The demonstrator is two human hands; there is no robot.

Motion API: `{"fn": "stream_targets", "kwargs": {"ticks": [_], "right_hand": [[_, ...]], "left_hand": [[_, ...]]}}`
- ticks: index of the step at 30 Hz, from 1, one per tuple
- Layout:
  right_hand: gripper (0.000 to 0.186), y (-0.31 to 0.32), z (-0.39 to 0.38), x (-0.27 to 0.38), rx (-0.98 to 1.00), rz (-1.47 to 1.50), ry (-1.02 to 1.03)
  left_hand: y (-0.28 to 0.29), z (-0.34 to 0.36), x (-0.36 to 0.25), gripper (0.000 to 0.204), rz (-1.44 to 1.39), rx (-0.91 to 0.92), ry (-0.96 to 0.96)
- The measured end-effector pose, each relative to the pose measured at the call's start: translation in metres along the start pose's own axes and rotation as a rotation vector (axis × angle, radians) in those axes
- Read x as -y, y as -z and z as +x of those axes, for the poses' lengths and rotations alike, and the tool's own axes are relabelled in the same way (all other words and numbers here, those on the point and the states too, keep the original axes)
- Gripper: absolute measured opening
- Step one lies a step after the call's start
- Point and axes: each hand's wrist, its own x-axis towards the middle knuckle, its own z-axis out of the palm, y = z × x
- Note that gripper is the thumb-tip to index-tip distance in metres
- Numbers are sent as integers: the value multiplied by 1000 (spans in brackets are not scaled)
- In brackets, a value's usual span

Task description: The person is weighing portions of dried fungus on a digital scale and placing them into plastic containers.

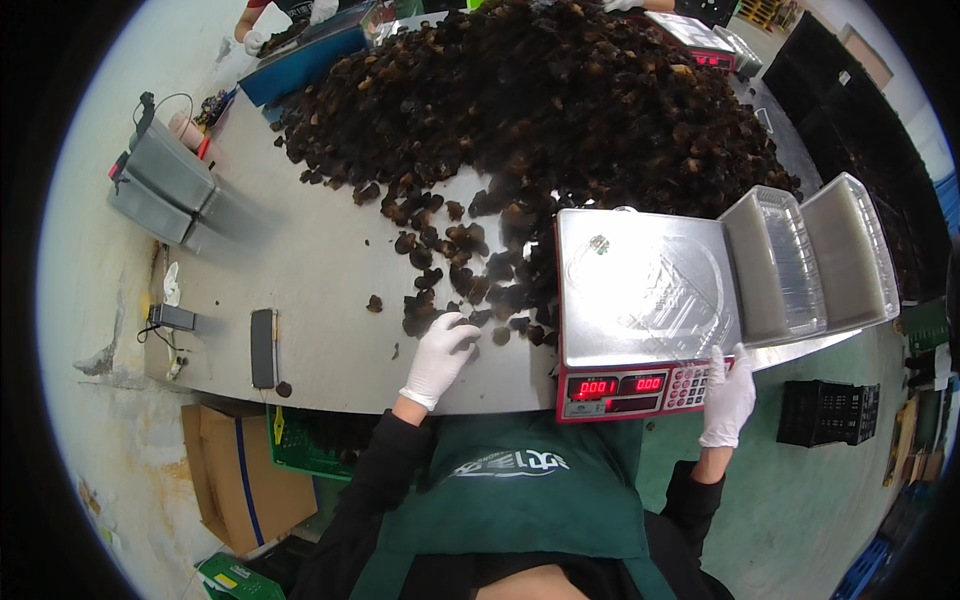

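My left hand (pixel 438 358), in a white glove, hovers over or rests on the metal table with its fingers bent and apart. It is beside the near edge of scattered dark brown, dried fungus-like pieces (pixel 462 277), and I see nothing held in it. At the front right corner of a red digital scale (pixel 640 280) is my right hand (pixel 728 400), also gloved, its fingers stretched up beside the keypad. Whether they touch the scale is unclear. Transparent plastic outlines and glare show on the steel weighing plate, along with a small round mark.
A large heap of the dark pieces (pixel 540 100) covers the far table. Stacked clear plastic trays (pixel 775 265) stand right of the scale. Grey bins (pixel 165 180), a blue box (pixel 305 65) and a dark flat bar (pixel 263 348) lie left. Another person's gloved hand (pixel 255 42) is far left.
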Motion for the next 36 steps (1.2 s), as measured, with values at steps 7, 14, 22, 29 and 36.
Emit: {"fn": "stream_targets", "kwargs": {"ticks": [7,14,22,29,36], "right_hand": [[43,-23,-1,3,131,215,-32],[35,-32,0,21,98,376,66],[20,-29,-6,11,122,271,122],[46,-13,-2,5,58,342,95],[31,-1,-30,4,-119,418,252]], "left_hand": [[7,66,-103,25,-289,-37,-249],[-61,119,-150,33,13,254,-756],[-13,125,-127,29,-9,43,-397],[-8,170,86,40,513,360,-194],[5,173,119,45,0,87,-217]]}}
